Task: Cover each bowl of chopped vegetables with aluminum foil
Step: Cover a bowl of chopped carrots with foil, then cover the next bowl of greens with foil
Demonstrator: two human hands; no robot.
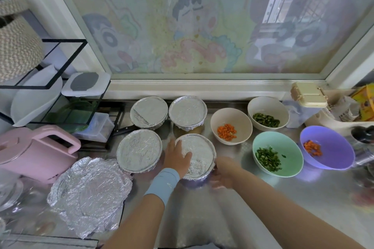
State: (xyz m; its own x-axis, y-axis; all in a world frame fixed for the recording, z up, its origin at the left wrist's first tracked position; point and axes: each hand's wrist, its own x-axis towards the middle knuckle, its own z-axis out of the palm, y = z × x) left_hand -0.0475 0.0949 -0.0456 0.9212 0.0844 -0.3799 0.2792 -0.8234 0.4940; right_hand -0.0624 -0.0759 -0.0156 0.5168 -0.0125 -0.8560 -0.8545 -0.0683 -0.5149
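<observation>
Nearby, carrots (pixel 226 132) in beige bowl (pixel 230 116)

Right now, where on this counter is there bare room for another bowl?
Bare steel counter lies in front of the green bowl and purple bowl, right of the right hand. The left is crowded: foil sheets, pink kettle, covered bowls.

A home kitchen: steel surface (pixel 303 198), pink electric kettle (pixel 36 147) left of the left hand (pixel 178 156), bowls of chopped vegetables (pixel 291 147) right of the right hand (pixel 222 174), cartoon-filmed window (pixel 202 26) beyond.
</observation>
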